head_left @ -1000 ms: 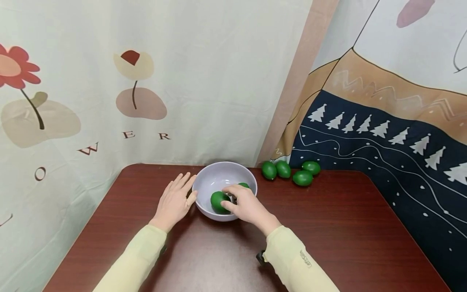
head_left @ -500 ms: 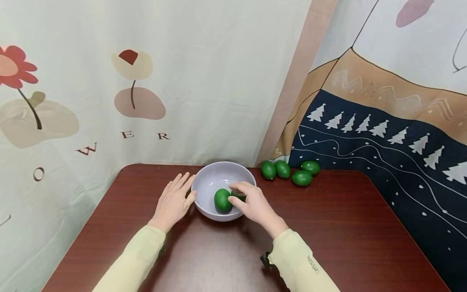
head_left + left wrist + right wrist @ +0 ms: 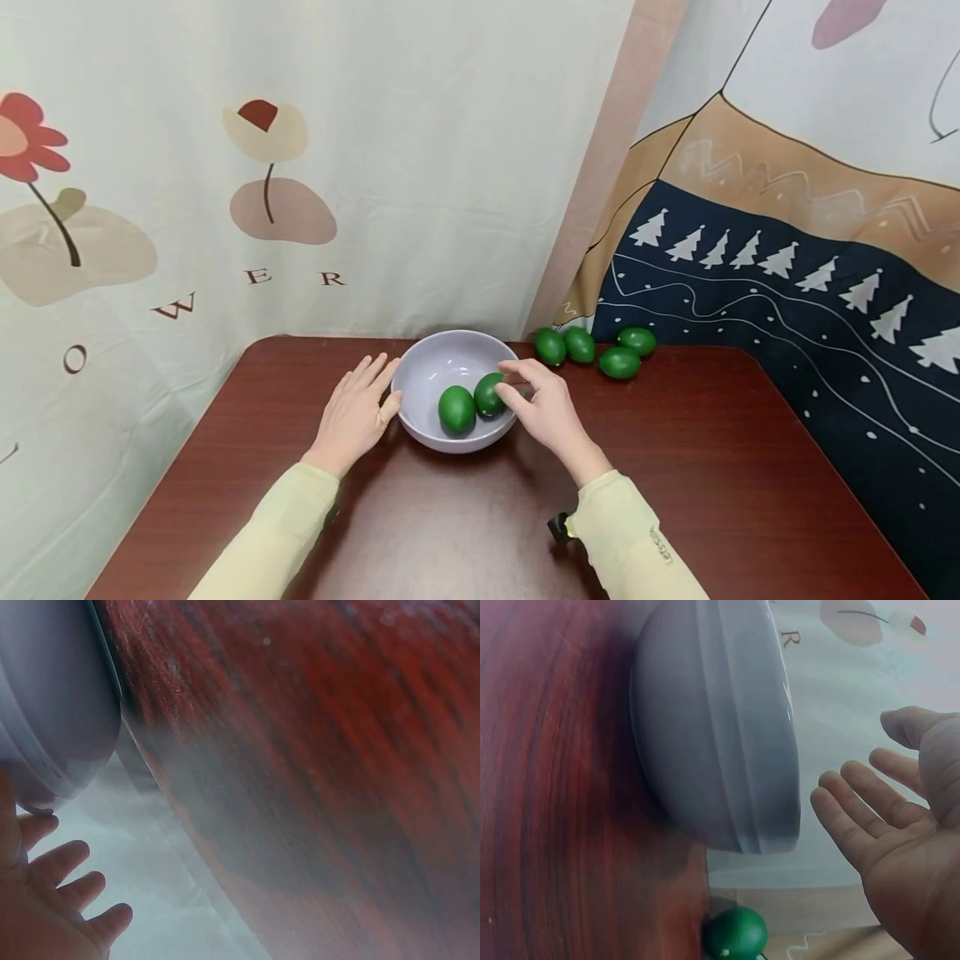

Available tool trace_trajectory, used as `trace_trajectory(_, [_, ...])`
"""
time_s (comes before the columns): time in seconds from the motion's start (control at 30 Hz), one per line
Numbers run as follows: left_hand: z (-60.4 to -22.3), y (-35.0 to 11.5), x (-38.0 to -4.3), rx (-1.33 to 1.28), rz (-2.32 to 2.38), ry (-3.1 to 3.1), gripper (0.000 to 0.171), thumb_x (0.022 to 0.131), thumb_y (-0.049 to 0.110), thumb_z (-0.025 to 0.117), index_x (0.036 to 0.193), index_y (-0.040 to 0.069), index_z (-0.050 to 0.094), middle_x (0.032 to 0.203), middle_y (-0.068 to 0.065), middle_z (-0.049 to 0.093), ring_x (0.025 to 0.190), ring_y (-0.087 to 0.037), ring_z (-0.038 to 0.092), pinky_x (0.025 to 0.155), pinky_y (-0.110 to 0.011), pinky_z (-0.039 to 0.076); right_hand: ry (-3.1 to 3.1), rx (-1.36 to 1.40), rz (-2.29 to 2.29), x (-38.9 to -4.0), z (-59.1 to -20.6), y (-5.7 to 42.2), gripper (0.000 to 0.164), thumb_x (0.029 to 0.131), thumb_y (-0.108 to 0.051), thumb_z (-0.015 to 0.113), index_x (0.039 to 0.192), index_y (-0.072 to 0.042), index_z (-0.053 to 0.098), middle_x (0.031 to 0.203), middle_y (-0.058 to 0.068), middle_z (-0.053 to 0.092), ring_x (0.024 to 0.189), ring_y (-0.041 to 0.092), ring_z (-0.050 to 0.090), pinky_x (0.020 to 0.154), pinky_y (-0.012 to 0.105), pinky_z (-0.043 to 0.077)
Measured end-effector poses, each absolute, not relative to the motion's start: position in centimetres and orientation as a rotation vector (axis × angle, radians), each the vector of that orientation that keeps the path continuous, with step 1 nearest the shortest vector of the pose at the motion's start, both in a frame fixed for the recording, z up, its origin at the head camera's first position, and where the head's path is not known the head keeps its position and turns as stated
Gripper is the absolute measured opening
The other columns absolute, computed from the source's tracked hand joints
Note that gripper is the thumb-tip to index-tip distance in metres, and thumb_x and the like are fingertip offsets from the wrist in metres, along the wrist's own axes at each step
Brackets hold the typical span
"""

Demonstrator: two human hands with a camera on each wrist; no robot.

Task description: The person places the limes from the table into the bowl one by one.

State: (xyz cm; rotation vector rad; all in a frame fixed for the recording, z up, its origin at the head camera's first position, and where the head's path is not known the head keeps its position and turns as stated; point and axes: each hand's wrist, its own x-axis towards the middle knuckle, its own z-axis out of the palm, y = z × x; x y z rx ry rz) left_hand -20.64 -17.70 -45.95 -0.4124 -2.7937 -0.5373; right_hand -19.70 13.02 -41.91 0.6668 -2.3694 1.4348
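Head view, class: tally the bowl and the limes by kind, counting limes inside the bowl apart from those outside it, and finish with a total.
Bowl: 1
Limes inside the bowl: 2
Limes outside the bowl, on the table: 4
Total: 7

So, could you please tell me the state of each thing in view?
Smooth lavender round bowl: upright on the dark red wood-patterned table.
Two green oval fruits: whole-looking, side by side in the bowl.
Four more green oval fruits: whole-looking, resting on the table.
Pale printed fabric: hanging behind.
Bare left grip: fingers straight, at the bowl's side.
Bare right grip: fingers apart, holding nothing.
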Motion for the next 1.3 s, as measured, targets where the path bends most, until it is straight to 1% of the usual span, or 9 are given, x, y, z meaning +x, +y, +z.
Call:
trace_trajectory(0.13, [-45.9, -17.7, -20.6, -0.413, -0.539, -2.793, 0.055, 0.105, 0.031, 0.054, 0.154, 0.007, 0.049, 0.160, -0.019, 0.043, 0.153, -0.040, 0.031, 0.124, -0.058, 0.024, -2.332, 0.600, 1.480, -19.8, -41.8, 13.7, 0.030, 0.094, -0.003, 0.074, 0.124, -0.001, 0.072, 0.118, 0.017, 0.071, 0.104, 0.030, 0.073, 0.090, 0.045, 0.061])
trace_trajectory(0.2, [-45.9, -17.7, -20.6, -0.414, -0.540, -2.791, 0.055, 0.105, 0.030, 0.054, 0.154, 0.007, 0.049, 0.160, -0.019, 0.043, 0.153, -0.040, 0.031, 0.124, -0.058, 0.024, -2.321, 0.566, 1.491, -19.9, -41.8, 14.0, 0.031, 0.094, -0.003, 0.074, 0.124, -0.002, 0.072, 0.119, 0.015, 0.071, 0.104, 0.029, 0.073, 0.090, 0.042, 0.061])
trace_trajectory(0.43, [-45.9, -17.7, -20.6, -0.414, -0.539, -2.791, 0.055, 0.105, 0.031, 0.054, 0.154, 0.007, 0.049, 0.160, -0.019, 0.043, 0.153, -0.040, 0.031, 0.124, -0.058, 0.024, -2.293, 0.477, 1.541, -20.1, -41.6, 15.0, 0.030, 0.094, -0.004, 0.074, 0.124, -0.001, 0.073, 0.119, 0.017, 0.071, 0.104, 0.031, 0.073, 0.089, 0.030, 0.060])
trace_trajectory(0.57, [-45.9, -17.7, -20.6, -0.411, -0.538, -2.793, 0.055, 0.105, 0.031, 0.054, 0.154, 0.007, 0.049, 0.160, -0.019, 0.043, 0.153, -0.040, 0.031, 0.124, -0.058, 0.024, -2.285, 0.437, 1.557, -20.3, -41.6, 15.6, 0.030, 0.094, -0.004, 0.074, 0.124, -0.001, 0.072, 0.120, 0.016, 0.071, 0.105, 0.031, 0.072, 0.089, 0.026, 0.059])
trace_trajectory(0.7, [-45.9, -17.7, -20.6, -0.412, -0.534, -2.793, 0.055, 0.105, 0.030, 0.055, 0.154, 0.007, 0.049, 0.160, -0.019, 0.044, 0.153, -0.040, 0.031, 0.124, -0.058, 0.024, -2.270, 0.401, 1.573, -20.4, -41.7, 16.3, 0.030, 0.094, -0.004, 0.073, 0.124, 0.000, 0.072, 0.119, 0.017, 0.071, 0.105, 0.031, 0.072, 0.089, 0.023, 0.058])
trace_trajectory(0.97, [-45.9, -17.6, -20.6, -0.410, -0.538, -2.787, 0.055, 0.105, 0.031, 0.055, 0.154, 0.007, 0.049, 0.159, -0.019, 0.044, 0.153, -0.039, 0.032, 0.124, -0.058, 0.025, -2.211, 0.336, 1.575, -21.0, -42.0, 17.9, 0.029, 0.095, -0.002, 0.072, 0.124, 0.002, 0.072, 0.119, 0.020, 0.071, 0.105, 0.036, 0.072, 0.085, 0.010, 0.052])
trace_trajectory(1.2, [-45.9, -17.6, -20.7, -0.409, -0.531, -2.794, 0.055, 0.105, 0.031, 0.054, 0.155, 0.008, 0.048, 0.160, -0.019, 0.044, 0.153, -0.038, 0.031, 0.124, -0.057, 0.024, -2.225, 0.268, 1.536, -21.1, -42.3, 19.1, 0.030, 0.094, 0.000, 0.072, 0.124, 0.006, 0.071, 0.121, 0.024, 0.069, 0.107, 0.040, 0.071, 0.082, 0.005, 0.049])
trace_trajectory(1.3, [-45.9, -17.6, -20.7, -0.409, -0.532, -2.793, 0.055, 0.105, 0.031, 0.054, 0.155, 0.008, 0.048, 0.160, -0.018, 0.044, 0.153, -0.038, 0.031, 0.124, -0.057, 0.024, -2.244, 0.232, 1.506, -21.2, -42.5, 19.6, 0.031, 0.094, -0.001, 0.072, 0.125, 0.005, 0.070, 0.123, 0.023, 0.069, 0.109, 0.038, 0.071, 0.082, 0.003, 0.047])
